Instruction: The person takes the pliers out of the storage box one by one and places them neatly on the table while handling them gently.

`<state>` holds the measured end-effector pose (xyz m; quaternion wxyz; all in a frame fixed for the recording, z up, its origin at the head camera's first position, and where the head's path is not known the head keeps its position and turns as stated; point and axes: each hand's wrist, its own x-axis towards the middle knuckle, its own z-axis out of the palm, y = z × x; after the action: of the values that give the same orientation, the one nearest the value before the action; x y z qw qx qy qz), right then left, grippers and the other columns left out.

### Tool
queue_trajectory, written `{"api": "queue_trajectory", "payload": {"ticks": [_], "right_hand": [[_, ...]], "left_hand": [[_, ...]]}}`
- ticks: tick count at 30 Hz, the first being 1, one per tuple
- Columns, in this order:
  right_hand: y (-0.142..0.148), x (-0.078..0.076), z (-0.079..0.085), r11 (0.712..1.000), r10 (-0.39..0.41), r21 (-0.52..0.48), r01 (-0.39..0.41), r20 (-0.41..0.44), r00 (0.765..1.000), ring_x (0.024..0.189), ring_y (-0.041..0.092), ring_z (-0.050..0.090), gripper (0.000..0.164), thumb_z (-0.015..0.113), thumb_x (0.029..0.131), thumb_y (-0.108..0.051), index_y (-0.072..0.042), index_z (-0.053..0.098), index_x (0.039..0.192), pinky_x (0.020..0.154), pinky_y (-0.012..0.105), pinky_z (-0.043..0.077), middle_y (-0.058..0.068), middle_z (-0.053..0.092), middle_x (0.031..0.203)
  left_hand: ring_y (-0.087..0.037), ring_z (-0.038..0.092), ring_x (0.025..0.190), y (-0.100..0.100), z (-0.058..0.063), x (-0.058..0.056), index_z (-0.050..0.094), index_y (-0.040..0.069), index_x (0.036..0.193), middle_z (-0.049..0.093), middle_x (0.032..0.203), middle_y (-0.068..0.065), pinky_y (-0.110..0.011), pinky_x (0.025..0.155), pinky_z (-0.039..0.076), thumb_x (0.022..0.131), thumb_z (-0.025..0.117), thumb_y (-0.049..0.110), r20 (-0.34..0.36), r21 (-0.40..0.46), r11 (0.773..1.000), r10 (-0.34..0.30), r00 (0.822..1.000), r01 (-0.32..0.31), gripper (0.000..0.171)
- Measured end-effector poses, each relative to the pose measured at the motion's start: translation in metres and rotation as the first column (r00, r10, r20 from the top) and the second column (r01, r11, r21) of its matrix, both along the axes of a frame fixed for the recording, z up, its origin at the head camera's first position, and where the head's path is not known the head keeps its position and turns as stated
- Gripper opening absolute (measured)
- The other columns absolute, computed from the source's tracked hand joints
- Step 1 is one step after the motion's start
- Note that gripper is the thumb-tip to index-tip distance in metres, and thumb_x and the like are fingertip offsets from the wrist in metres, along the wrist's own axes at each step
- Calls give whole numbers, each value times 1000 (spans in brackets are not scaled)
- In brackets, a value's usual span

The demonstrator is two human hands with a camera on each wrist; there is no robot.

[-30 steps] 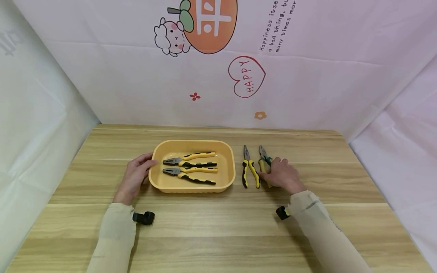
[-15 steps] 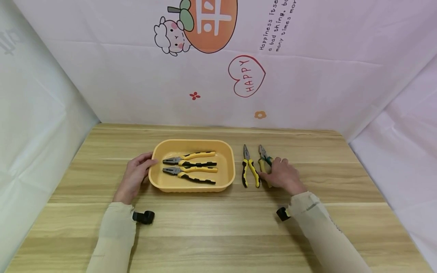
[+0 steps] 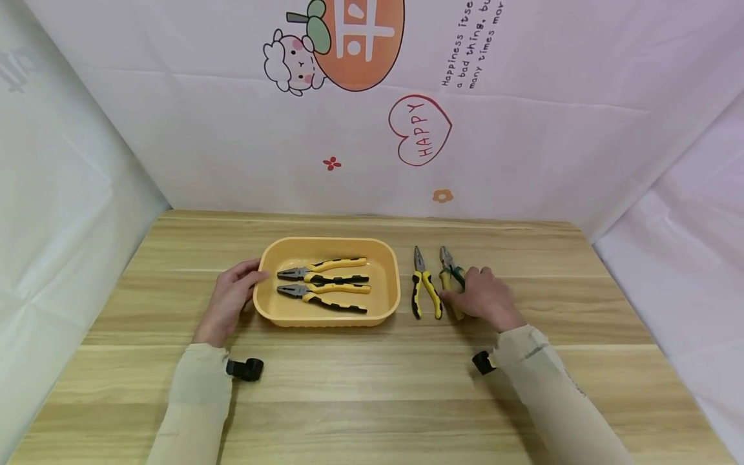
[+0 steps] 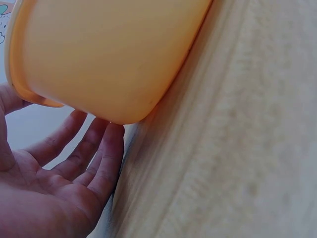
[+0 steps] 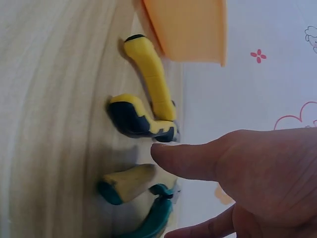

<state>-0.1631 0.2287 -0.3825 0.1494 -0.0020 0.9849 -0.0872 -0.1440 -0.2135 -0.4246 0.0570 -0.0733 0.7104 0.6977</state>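
My left hand [image 3: 227, 300] holds the left end of a pale orange plastic tub [image 3: 382, 278], thumb over the rim and fingers against the outer wall. Inside lie two combination pliers, an upper pair [image 3: 295, 274] and a lower pair [image 3: 296, 291], with yellow and black handles. My right hand [image 3: 484, 296] is over the handles of worn pliers [image 3: 446, 257] in green and faded yellow, which it partly covers. In the right wrist view its thumb [image 5: 190, 159] extends straight between these and the yellow-black long-nose pliers [image 3: 420, 259] on their left.
Everything rests on a wood-grain table [image 3: 349, 400]. A white printed cloth [image 3: 523, 155] rises behind the table's back edge, with more white cloth along both sides. A black wrist camera [image 3: 245, 369] sits by the left sleeve, another camera [image 3: 482, 363] by the right.
My right hand has shifted very slightly right. The left hand, the tub and all the pliers stay where they were.
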Motion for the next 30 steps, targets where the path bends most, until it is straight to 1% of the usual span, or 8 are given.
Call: {"api": "queue_trajectory", "payload": {"ticks": [7, 11, 15, 18, 20, 23, 25, 30], "right_hand": [[-2, 3, 9, 1000, 0, -13, 0, -36, 999, 72, 30, 51, 63, 66, 96, -50, 12, 54, 107, 51, 36, 44, 30, 52, 105], [-3, 3, 14, 1000, -9, -26, 7, -46, 999, 72, 30, 51, 61, 66, 96, -48, 11, 55, 109, 52, 36, 44, 28, 52, 105], [-1, 3, 19, 998, -4, -59, 1, -62, 998, 79, 35, 56, 67, 65, 97, -48, 14, 55, 121, 58, 41, 49, 32, 53, 113], [0, 3, 23, 997, 4, -81, -10, -83, 997, 91, 42, 60, 73, 64, 97, -48, 16, 52, 130, 67, 49, 54, 36, 52, 122], [1, 3, 27, 996, 3, -89, -12, -94, 996, 99, 47, 59, 75, 63, 98, -49, 16, 50, 134, 74, 55, 54, 37, 51, 127], [0, 3, 34, 996, 7, -89, -18, -119, 993, 105, 50, 58, 75, 63, 98, -49, 15, 50, 136, 79, 60, 53, 38, 50, 130], [0, 3, 39, 996, 8, -88, -20, -136, 991, 104, 49, 58, 74, 63, 98, -48, 14, 51, 136, 77, 59, 53, 37, 51, 129], [-2, 4, 51, 997, 1, -78, -14, -162, 987, 100, 45, 60, 72, 63, 97, -49, 12, 54, 135, 68, 51, 53, 34, 53, 127]], "left_hand": [[-6, 60, 112, 0, 0, -1, 41, -5, 151, 43, 149, -25, -15, 88, 52, 105, 56, 18, 1, -7, 1000, -2, 1000, 2, 54], [-6, 60, 111, 1, 0, 0, 41, -6, 151, 44, 149, -24, -15, 88, 52, 105, 56, 18, 6, -7, 1000, 4, 1000, -4, 54], [-6, 62, 109, 1, 0, 0, 42, -5, 150, 45, 147, -24, -16, 87, 53, 105, 57, 20, 14, -7, 1000, 7, 1000, -7, 54], [-6, 63, 108, 1, 0, 0, 42, -4, 151, 46, 146, -24, -17, 87, 54, 105, 57, 22, 16, -5, 1000, 1, 1000, -1, 55], [-6, 63, 108, 1, 0, 0, 42, -4, 151, 46, 146, -24, -17, 87, 54, 105, 57, 21, 14, 0, 1000, -2, 1000, 2, 55], [-5, 63, 107, 0, 0, -1, 41, -5, 151, 45, 147, -24, -17, 87, 54, 105, 57, 21, 10, 6, 1000, -3, 1000, 3, 55], [-5, 63, 107, 1, 0, -1, 40, -5, 151, 44, 147, -25, -17, 87, 54, 105, 57, 20, 9, 7, 1000, -1, 1000, 1, 55], [-6, 62, 110, 1, 1, 0, 40, -5, 152, 43, 148, -25, -17, 88, 53, 105, 56, 18, 10, 4, 1000, -3, 1000, 3, 54]]}}
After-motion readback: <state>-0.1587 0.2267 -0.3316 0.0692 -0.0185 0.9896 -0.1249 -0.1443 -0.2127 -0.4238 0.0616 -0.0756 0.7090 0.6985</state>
